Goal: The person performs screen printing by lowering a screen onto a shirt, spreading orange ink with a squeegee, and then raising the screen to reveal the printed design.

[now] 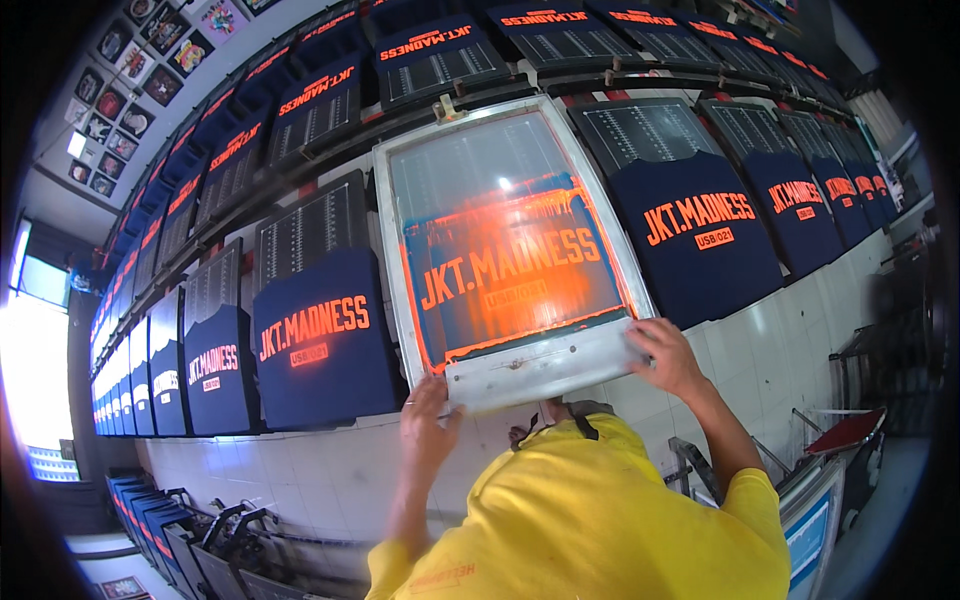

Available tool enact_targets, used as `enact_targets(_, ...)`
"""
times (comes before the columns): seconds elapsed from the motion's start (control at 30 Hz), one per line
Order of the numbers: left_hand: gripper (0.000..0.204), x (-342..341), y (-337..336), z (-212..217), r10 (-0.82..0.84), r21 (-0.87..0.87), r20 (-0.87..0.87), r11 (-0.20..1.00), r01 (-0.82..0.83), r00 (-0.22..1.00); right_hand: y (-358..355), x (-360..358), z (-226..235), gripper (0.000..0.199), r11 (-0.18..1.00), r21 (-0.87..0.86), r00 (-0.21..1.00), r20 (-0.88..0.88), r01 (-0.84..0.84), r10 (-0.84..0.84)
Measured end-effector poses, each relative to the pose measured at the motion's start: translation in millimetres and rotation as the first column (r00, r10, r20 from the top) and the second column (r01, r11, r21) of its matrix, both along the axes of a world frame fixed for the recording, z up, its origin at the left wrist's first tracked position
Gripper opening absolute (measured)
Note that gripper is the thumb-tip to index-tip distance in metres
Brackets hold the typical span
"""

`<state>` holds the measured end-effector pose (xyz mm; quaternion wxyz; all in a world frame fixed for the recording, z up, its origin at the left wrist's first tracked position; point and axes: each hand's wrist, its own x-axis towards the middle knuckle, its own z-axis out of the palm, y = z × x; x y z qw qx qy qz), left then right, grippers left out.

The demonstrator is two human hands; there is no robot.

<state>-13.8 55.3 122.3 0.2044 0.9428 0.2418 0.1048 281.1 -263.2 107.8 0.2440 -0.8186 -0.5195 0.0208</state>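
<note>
A screen-printing frame (420, 190), pale metal with orange ink on its mesh, lies over a navy shirt on the long print table. My left hand (428, 425) grips the frame's near left corner. The near right corner is held by my right hand (668, 358). Through the mesh (510, 265) an orange print on the navy cloth shows. My yellow sleeves and shirt (590, 510) fill the lower middle.
Rows of navy shirts with orange prints, such as one to the left (320, 340) and one to the right (700, 230), lie on boards along the table. The table's front is white tile (330, 470). Blue racks (160, 520) stand lower left, and a red board (850, 430) lies lower right.
</note>
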Motion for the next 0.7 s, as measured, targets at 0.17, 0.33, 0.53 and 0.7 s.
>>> enact_targets(0.17, 0.056, 6.9, -10.6, 0.9, -0.346, 0.105, -0.123, 0.927, 0.359, 0.930, 2.4, -6.1, 13.1, 0.067, 0.952, -0.263, 0.973, 0.125, -0.155, 0.193)
enact_targets(0.33, 0.045, 46.7, 10.4, 14.3, -0.302, 0.059, -0.260, 0.943, 0.327, 0.917, 33.1, 17.3, 30.9, 0.053, 0.942, -0.268, 0.957, 0.150, -0.202, 0.248)
enact_targets(0.53, 0.029, 93.0, 40.3, 24.5, -0.189, 0.008, -0.296, 0.980, 0.201, 0.936, 70.9, 52.0, 23.6, 0.024, 0.939, -0.342, 0.999, 0.025, -0.028, 0.038)
enact_targets(0.7, 0.026, 84.9, 31.1, 27.9, -0.134, 0.046, -0.264, 0.987, 0.151, 0.955, 55.6, 38.0, 23.0, 0.024, 0.977, -0.212, 0.989, 0.144, -0.008, 0.039)
